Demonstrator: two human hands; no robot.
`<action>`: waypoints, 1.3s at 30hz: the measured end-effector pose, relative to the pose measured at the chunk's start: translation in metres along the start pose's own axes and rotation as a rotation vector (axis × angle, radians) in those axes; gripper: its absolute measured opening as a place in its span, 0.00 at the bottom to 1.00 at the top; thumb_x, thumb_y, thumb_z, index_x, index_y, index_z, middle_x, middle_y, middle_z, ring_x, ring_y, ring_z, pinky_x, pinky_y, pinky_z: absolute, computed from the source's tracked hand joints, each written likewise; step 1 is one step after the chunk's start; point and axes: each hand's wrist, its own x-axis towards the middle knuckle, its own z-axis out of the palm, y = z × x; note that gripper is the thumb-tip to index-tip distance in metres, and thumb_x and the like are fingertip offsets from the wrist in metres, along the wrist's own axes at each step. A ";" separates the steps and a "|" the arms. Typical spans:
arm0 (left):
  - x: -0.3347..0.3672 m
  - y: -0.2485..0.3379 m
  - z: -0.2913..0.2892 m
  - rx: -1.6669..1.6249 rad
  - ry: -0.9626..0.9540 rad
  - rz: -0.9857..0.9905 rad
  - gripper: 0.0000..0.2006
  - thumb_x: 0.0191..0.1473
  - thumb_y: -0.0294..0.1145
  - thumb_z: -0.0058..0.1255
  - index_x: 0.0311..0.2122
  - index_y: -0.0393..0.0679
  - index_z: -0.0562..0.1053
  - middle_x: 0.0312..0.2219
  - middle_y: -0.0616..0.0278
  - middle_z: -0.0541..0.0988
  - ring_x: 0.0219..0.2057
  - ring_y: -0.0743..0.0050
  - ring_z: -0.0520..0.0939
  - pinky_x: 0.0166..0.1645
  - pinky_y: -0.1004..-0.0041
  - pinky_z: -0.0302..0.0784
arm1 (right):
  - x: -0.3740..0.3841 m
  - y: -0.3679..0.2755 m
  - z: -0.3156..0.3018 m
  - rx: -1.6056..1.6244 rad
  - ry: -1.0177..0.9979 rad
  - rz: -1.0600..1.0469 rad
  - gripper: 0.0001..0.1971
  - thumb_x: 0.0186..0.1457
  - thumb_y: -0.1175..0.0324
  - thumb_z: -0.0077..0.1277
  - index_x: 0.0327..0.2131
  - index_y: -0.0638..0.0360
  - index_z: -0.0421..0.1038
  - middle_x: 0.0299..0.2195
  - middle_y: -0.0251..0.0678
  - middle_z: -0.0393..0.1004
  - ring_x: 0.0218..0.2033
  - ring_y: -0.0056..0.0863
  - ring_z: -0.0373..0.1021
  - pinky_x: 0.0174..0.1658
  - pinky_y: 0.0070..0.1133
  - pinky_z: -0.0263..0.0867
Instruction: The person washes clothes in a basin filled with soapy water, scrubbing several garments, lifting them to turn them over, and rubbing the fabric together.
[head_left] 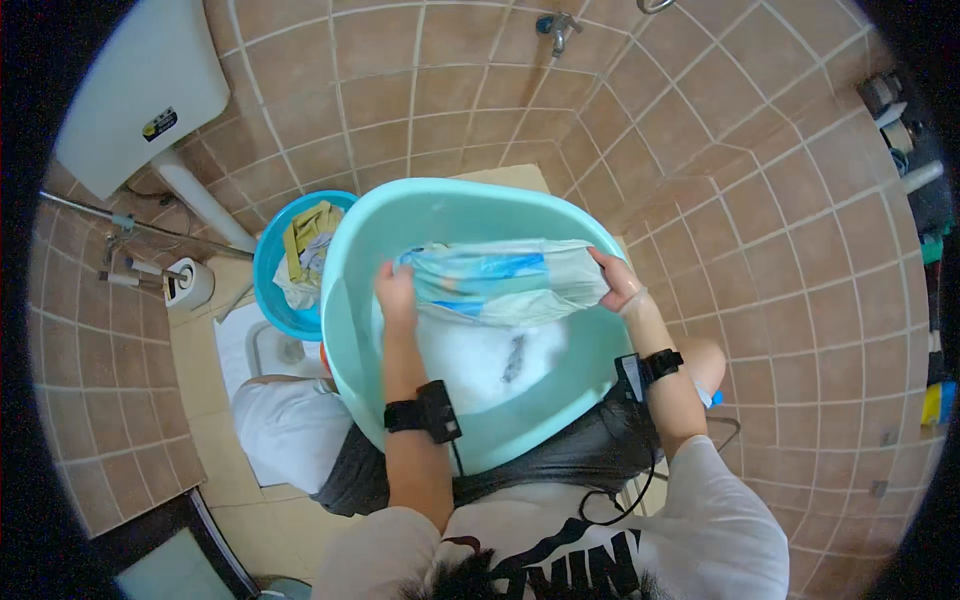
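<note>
A wet garment (pixel 510 282) in white and pale green with bright blue patches is stretched sideways between my hands. Its left end is gripped by my left hand (pixel 396 292), which is a little blurred. At the other end, the fingers of my right hand (pixel 620 282) are closed around the cloth. The garment hangs above a large pale turquoise tub (pixel 347 330), which stands in front of me between my legs. White suds (pixel 470 365) with a dark patch lie in the tub, below the cloth.
Left of the tub, a blue basin (pixel 268 290) holds yellow and pale clothes (pixel 312 240). A squat toilet (pixel 283 352) is set in the floor beside it. A white cistern (pixel 150 90) hangs on the tiled wall, and a tap (pixel 560 32) sticks out at the far side.
</note>
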 end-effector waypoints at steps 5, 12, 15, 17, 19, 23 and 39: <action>-0.016 -0.052 0.028 0.853 -0.385 0.326 0.13 0.42 0.31 0.50 0.34 0.37 0.73 0.29 0.60 0.75 0.33 0.70 0.74 0.41 0.71 0.68 | -0.005 0.015 0.055 0.100 -0.225 -0.081 0.15 0.57 0.62 0.35 0.41 0.62 0.64 0.38 0.37 0.71 0.38 0.27 0.68 0.43 0.23 0.63; -0.071 -0.073 0.083 0.327 -0.746 0.041 0.22 0.43 0.29 0.46 0.47 0.38 0.64 0.41 0.55 0.72 0.42 0.68 0.72 0.46 0.73 0.66 | -0.052 0.026 0.109 0.117 -0.513 -0.135 0.12 0.56 0.66 0.39 0.41 0.62 0.64 0.37 0.35 0.70 0.38 0.23 0.67 0.43 0.20 0.62; -0.015 -0.135 0.024 0.887 -0.463 0.888 0.20 0.39 0.28 0.44 0.42 0.36 0.66 0.40 0.44 0.70 0.45 0.49 0.69 0.49 0.63 0.63 | -0.076 0.033 0.152 0.060 -0.572 -0.133 0.16 0.51 0.70 0.44 0.44 0.63 0.60 0.40 0.35 0.68 0.39 0.24 0.66 0.42 0.19 0.62; -0.016 -0.133 0.035 0.997 -0.454 0.837 0.19 0.40 0.30 0.46 0.41 0.36 0.66 0.40 0.44 0.70 0.44 0.49 0.69 0.48 0.62 0.63 | -0.082 0.025 0.133 -0.015 -0.556 -0.223 0.19 0.49 0.70 0.46 0.45 0.63 0.59 0.41 0.36 0.67 0.40 0.25 0.66 0.42 0.20 0.62; -0.018 -0.109 0.034 1.055 -0.226 0.503 0.21 0.40 0.41 0.51 0.39 0.37 0.68 0.39 0.44 0.71 0.41 0.46 0.71 0.45 0.57 0.65 | -0.088 0.021 0.124 -0.922 -0.316 -0.361 0.27 0.45 0.70 0.49 0.50 0.63 0.53 0.44 0.38 0.66 0.41 0.29 0.65 0.41 0.21 0.62; -0.008 -0.050 0.030 1.194 -0.094 0.142 0.28 0.41 0.53 0.50 0.41 0.39 0.67 0.39 0.48 0.71 0.39 0.51 0.73 0.43 0.57 0.67 | -0.053 0.066 0.089 -1.504 -0.105 -0.554 0.22 0.44 0.69 0.50 0.45 0.65 0.61 0.35 0.38 0.71 0.37 0.31 0.67 0.41 0.23 0.62; -0.023 -0.123 0.033 0.936 -0.378 0.416 0.27 0.43 0.41 0.50 0.47 0.38 0.63 0.47 0.43 0.65 0.51 0.45 0.63 0.54 0.63 0.56 | -0.071 0.018 0.099 -0.482 -0.389 -0.277 0.14 0.50 0.67 0.49 0.40 0.65 0.68 0.36 0.30 0.71 0.34 0.14 0.66 0.37 0.13 0.62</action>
